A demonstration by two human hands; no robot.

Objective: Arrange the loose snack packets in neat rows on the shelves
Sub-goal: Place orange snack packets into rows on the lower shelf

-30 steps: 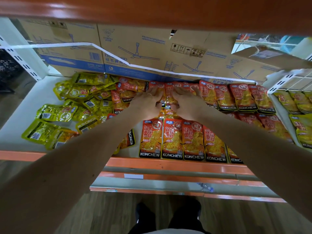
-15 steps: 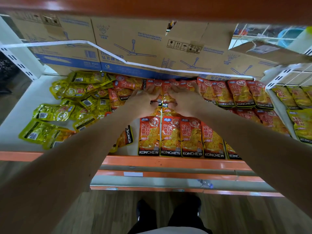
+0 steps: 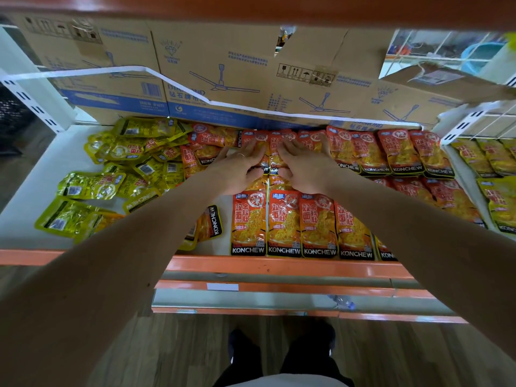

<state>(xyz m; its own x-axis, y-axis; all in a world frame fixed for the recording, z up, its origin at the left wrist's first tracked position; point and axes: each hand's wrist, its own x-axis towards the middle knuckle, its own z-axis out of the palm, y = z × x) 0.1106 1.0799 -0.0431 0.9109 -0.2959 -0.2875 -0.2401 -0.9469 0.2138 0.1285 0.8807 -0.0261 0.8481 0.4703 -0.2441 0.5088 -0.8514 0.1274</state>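
White shelf [image 3: 33,185], orange front rim, with cardboard fan cartons [image 3: 223,65] standing along the back; what they hold is not visible. Orange packets [image 3: 301,224] lie label-up in tidy rows across the middle and right, at least 4 squared along the front edge. The left hand [image 3: 240,169] and right hand [image 3: 304,169] lie flat with fingers stretched out, pressing on the back-row packets [image 3: 275,155] at centre and gripping nothing that I can see. To the left, yellow packets [image 3: 134,163] sit in a loose heap, several face-down, with a few orange strays among them. My estimate is roughly half done: the orange side is mostly ordered and the yellow heap is untouched.
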